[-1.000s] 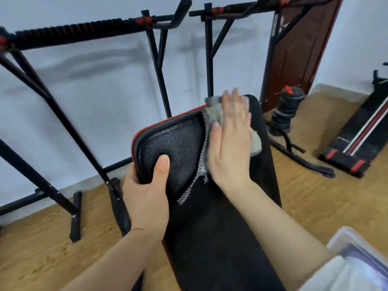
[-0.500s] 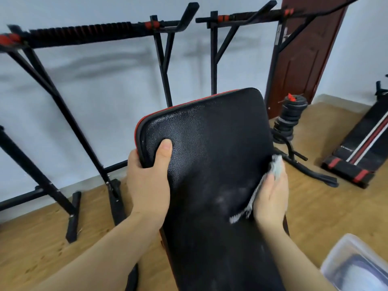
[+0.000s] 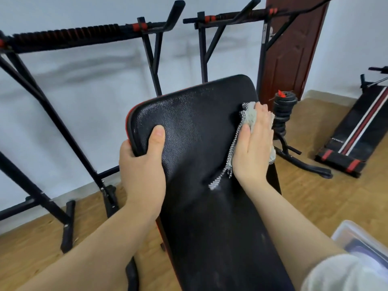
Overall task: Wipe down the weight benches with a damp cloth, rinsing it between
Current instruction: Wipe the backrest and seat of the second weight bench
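Pressing flat on the cloth point(image 3: 249, 118), the right hand point(image 3: 254, 148) is laid near the right edge of the bench pad point(image 3: 199, 133). Its fingers are straight and together and nothing is pinched. The cloth is merely trapped between palm and pad, and a mesh-edged corner trails out toward the pad's middle. The left hand point(image 3: 142, 166) is wrapped round the pad's upper left edge, with the thumb on the top face and the fingers curled behind the red-trimmed rim. The tilted pad is thereby braced against the push of wiping.

The cloth is judged soft, light and limp, so it is better spread under a flat palm than held by one corner. The pad's grained black cover looks smooth and may turn slippery when damp. The bench is taken to be stiff and heavy, and the rim is the sensible place for it to be steadied.

A clear plastic tub point(image 3: 352, 238) is seen at the lower right; whether water is in it cannot be told. A second bench point(image 3: 363, 131) lies on the floor, well apart.
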